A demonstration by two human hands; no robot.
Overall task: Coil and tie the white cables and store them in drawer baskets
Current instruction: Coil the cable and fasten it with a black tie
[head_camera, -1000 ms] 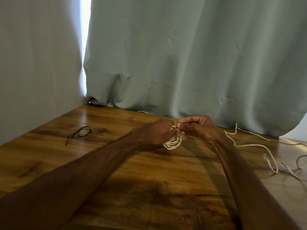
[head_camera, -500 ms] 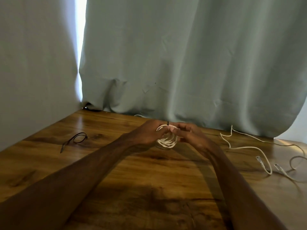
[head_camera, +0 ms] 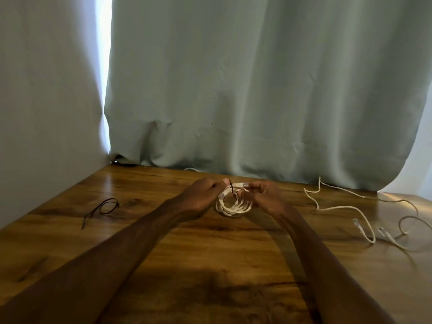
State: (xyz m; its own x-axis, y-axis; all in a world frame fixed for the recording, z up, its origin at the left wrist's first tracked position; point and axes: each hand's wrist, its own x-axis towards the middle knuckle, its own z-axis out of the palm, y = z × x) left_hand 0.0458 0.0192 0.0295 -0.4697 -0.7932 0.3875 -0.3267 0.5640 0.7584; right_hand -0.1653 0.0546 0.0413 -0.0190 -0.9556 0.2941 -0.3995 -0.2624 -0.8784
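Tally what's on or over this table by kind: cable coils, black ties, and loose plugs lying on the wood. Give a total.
Coil: 1
Black ties: 2, the tie on coil and the loose tie
Loose plugs: 2
Total: 5

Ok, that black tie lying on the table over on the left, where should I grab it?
Pinch the black tie from above at its looped end, nearest the left hand. It lies flat on the table, so the thin straight tail would probably be harder to lift; the loop offers two strands for a grip.
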